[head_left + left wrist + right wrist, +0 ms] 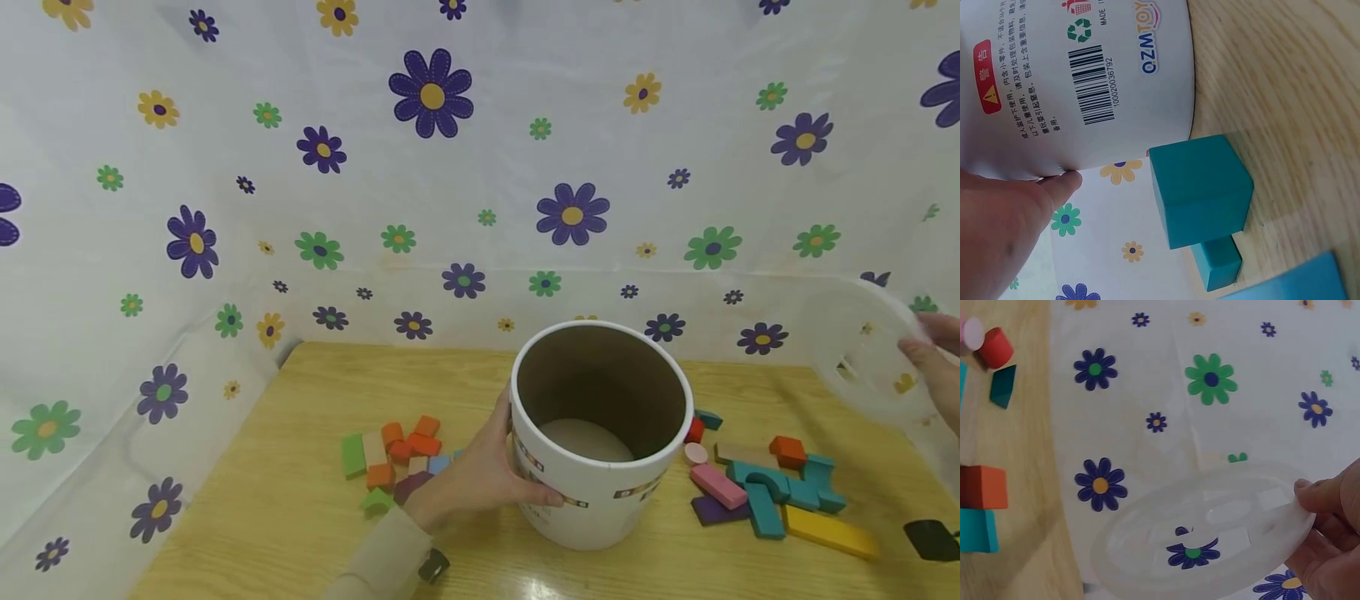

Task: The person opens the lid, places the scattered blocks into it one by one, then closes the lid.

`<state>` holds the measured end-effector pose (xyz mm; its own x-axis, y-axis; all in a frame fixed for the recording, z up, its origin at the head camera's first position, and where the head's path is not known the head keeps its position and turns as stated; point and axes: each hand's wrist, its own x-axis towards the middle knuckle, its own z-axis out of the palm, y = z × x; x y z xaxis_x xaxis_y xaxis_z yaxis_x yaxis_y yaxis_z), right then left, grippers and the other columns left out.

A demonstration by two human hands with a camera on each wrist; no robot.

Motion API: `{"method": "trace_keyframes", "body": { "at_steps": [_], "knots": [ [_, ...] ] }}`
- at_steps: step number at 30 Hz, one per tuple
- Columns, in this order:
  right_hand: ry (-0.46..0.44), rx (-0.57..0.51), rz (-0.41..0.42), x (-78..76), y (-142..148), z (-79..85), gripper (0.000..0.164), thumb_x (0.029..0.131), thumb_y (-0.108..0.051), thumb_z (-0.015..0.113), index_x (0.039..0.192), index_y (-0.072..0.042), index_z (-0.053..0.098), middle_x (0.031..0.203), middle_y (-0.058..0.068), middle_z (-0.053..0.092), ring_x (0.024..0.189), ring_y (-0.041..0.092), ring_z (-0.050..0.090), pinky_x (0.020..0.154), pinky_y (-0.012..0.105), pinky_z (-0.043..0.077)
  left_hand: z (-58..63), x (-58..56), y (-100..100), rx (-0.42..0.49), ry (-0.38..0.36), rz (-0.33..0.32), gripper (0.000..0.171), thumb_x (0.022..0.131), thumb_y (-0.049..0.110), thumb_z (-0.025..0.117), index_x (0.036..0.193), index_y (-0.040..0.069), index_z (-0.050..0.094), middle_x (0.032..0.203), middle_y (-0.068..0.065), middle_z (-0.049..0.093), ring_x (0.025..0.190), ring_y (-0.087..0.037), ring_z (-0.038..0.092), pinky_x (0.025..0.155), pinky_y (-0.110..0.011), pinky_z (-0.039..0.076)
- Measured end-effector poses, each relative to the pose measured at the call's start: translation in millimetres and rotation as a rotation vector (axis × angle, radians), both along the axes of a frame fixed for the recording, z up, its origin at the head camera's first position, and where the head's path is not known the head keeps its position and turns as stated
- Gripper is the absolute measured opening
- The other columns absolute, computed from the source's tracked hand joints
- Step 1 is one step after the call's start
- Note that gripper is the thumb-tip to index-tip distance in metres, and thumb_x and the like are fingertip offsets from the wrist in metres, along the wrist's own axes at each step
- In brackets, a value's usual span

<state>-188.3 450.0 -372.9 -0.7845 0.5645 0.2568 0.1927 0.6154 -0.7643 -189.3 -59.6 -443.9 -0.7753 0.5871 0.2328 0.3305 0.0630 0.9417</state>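
Observation:
A white cylindrical canister [585, 508] stands upright on the table, its top uncovered and its pale bottom showing inside. My left hand [483, 479] grips its left side, the thumb across the front and the other fingers behind. Printed text and a barcode [1091, 84] mark the canister's wall in the left wrist view. At the far right of the head view, my right hand [941, 362] holds a round translucent plastic lid [847, 350] by its edge, above the table. The right wrist view shows the thumb and fingers pinching the lid [1166, 512].
Orange, green and other wooden blocks [381, 477] lie left of the canister. Right of it are teal, pink, purple and yellow blocks [828, 533]. A flower-printed sheet [510, 158] hangs behind the wooden table [247, 508]. A dark object [930, 540] shows at the right edge.

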Motion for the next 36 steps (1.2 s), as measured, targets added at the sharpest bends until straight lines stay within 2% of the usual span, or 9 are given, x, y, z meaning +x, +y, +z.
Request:
{"method": "trace_keyframes", "body": {
  "at_steps": [3,6,9,11,13,17,25,31,36],
  "knots": [
    [-0.025,0.040,0.031,11.3,-27,5.2,0.043,0.106,-0.027,0.056,0.148,-0.017,0.055,0.152,0.003,0.056,0.088,-0.027,0.046,0.063,-0.002,0.039,0.1,1.0,0,0.004,0.005,0.000,0.137,0.065,0.037,0.098,0.163,0.041,0.003,0.167,0.003,0.027,0.150,-0.033,0.031,0.123,-0.065,0.022],
    [-0.030,0.170,0.129,16.4,-42,-1.9,0.037,0.105,-0.011,0.056,0.138,0.005,0.058,0.144,0.032,0.054,0.089,-0.029,0.047,0.064,-0.003,0.040,-0.1,1.1,0,-0.004,0.016,0.006,0.136,0.066,0.039,0.098,0.163,0.040,0.003,0.167,0.003,0.027,0.150,-0.033,0.031,0.123,-0.067,0.022],
    [-0.062,0.316,0.230,17.1,-43,-15.6,0.030,0.101,-0.003,0.061,0.125,0.014,0.063,0.127,0.042,0.059,0.084,-0.003,0.071,0.057,0.007,0.048,-0.3,0.9,0,-0.014,0.017,0.005,0.136,0.066,0.042,0.097,0.163,0.041,0.002,0.168,0.004,0.026,0.151,-0.032,0.031,0.123,-0.066,0.023],
    [-0.066,0.435,0.290,17.5,-41,-24.1,0.024,0.096,0.000,0.067,0.116,0.013,0.068,0.113,0.041,0.065,0.073,0.019,0.070,0.051,0.016,0.047,-0.2,0.8,0,-0.025,0.009,0.008,0.135,0.066,0.043,0.097,0.162,0.043,0.002,0.168,0.005,0.025,0.152,-0.030,0.030,0.123,-0.066,0.023],
    [-0.045,0.558,0.352,18.4,-38,-31.8,0.019,0.088,0.004,0.073,0.106,0.011,0.071,0.103,0.037,0.069,0.077,0.048,0.067,0.050,0.031,0.053,-0.2,1.3,-1,-0.035,0.009,0.011,0.134,0.067,0.044,0.096,0.162,0.043,0.002,0.168,0.006,0.024,0.152,-0.030,0.030,0.123,-0.066,0.023],
    [-0.015,0.684,0.458,21.3,-32,-42.8,0.013,0.077,0.010,0.079,0.089,0.009,0.074,0.086,0.031,0.071,0.061,0.037,0.065,0.049,0.044,0.053,-0.4,1.3,-1,-0.047,0.018,0.013,0.134,0.067,0.043,0.096,0.163,0.042,0.001,0.169,0.007,0.023,0.153,-0.029,0.029,0.123,-0.067,0.023],
    [-0.283,0.702,0.594,21.8,-23,-56.4,0.012,0.076,0.013,0.076,0.085,0.008,0.070,0.078,0.016,0.068,0.072,0.036,0.064,0.066,0.053,0.058,0.7,1.3,-2,-0.037,0.026,0.013,0.135,0.067,0.040,0.097,0.163,0.041,0.001,0.168,0.005,0.024,0.152,-0.031,0.030,0.122,-0.069,0.023],
    [-0.404,0.705,0.623,21.7,-18,-68.9,0.013,0.076,0.013,0.076,0.086,0.008,0.069,0.076,0.013,0.068,0.069,0.026,0.061,0.066,0.050,0.057,0.1,1.1,-2,-0.036,0.011,0.012,0.136,0.066,0.038,0.098,0.163,0.043,0.002,0.168,0.008,0.024,0.153,-0.027,0.029,0.123,-0.066,0.023],
    [-0.381,0.714,0.620,22.9,-14,-72.8,0.012,0.077,0.013,0.075,0.084,0.006,0.068,0.076,0.013,0.069,0.068,0.026,0.063,0.066,0.050,0.058,-0.4,1.5,-3,-0.044,0.018,0.015,0.137,0.066,0.038,0.098,0.163,0.043,0.001,0.169,0.007,0.024,0.153,-0.027,0.030,0.123,-0.067,0.023]
  ]
}}
